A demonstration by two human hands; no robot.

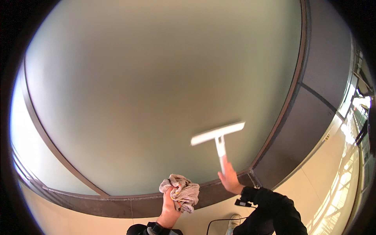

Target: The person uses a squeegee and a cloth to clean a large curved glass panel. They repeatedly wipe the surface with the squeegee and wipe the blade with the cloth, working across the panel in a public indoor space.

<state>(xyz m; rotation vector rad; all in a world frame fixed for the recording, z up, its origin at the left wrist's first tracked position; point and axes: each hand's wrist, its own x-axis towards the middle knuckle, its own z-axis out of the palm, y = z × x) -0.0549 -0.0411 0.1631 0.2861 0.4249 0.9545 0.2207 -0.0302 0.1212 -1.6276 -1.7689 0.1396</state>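
My right hand [230, 179] grips the handle of a white window squeegee [218, 133]. Its wide blade lies at or close against a large frosted glass pane [152, 88], tilted with the right end higher. Whether the whole blade edge touches the glass cannot be told. Lower and to the left, my left hand [169, 207] clutches a crumpled greyish-pink cloth [183, 192] in front of the dark base strip below the pane. Part of that hand is hidden behind the folds.
A brown metal frame [293, 88] edges the pane, with dark wall panels [296, 132] to its right. Below runs a dark skirting [117, 207] above a beige tiled floor [79, 221]. A black cable [213, 221] hangs near my shoe [234, 222]. Another bright pane [44, 152] stands left.
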